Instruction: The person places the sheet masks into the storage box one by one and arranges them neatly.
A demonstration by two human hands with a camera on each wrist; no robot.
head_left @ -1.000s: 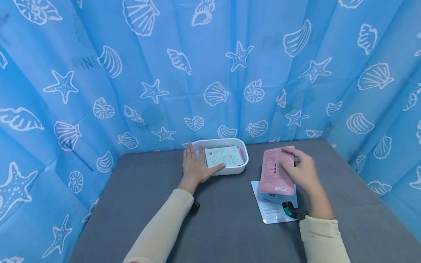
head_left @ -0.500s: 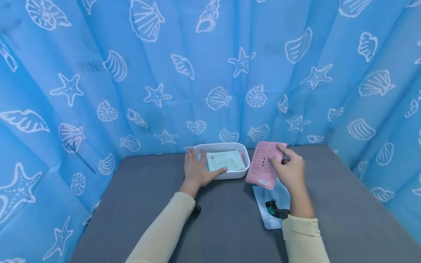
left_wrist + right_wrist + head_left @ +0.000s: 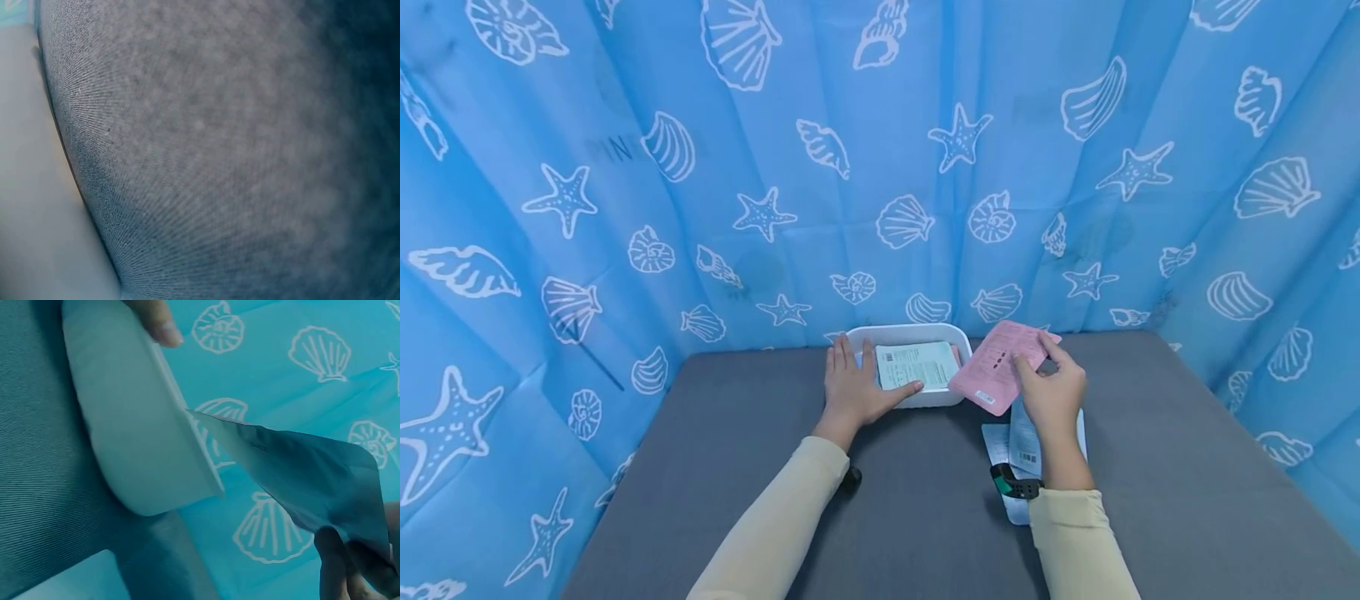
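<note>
My right hand point(image 3: 1054, 398) pinches a pink sheet-mask packet point(image 3: 988, 375) by its right edge, thumb on top. The packet tilts, and its left corner is at the right end of a white plastic bin point(image 3: 936, 401). In the right wrist view the packet point(image 3: 312, 472) appears dark, its far tip by the bin's rim point(image 3: 181, 419). My left hand point(image 3: 853, 392) rests on the bin's left end with fingers spread and thumb along the front rim. A pale green packet point(image 3: 917, 364) lies in the bin, with a bit of pink beside it.
Light blue and silvery packets point(image 3: 1024, 446) lie overlapping on the grey table point(image 3: 910, 517), partly under my right wrist. A blue shell-print curtain point(image 3: 820, 275) hangs behind the table. The left wrist view shows mostly blurred grey cloth point(image 3: 206, 150).
My right hand has carried the pink packet leftward, from above the blue packets to the bin's right end, and tilted it. My left hand has stayed on the bin.
</note>
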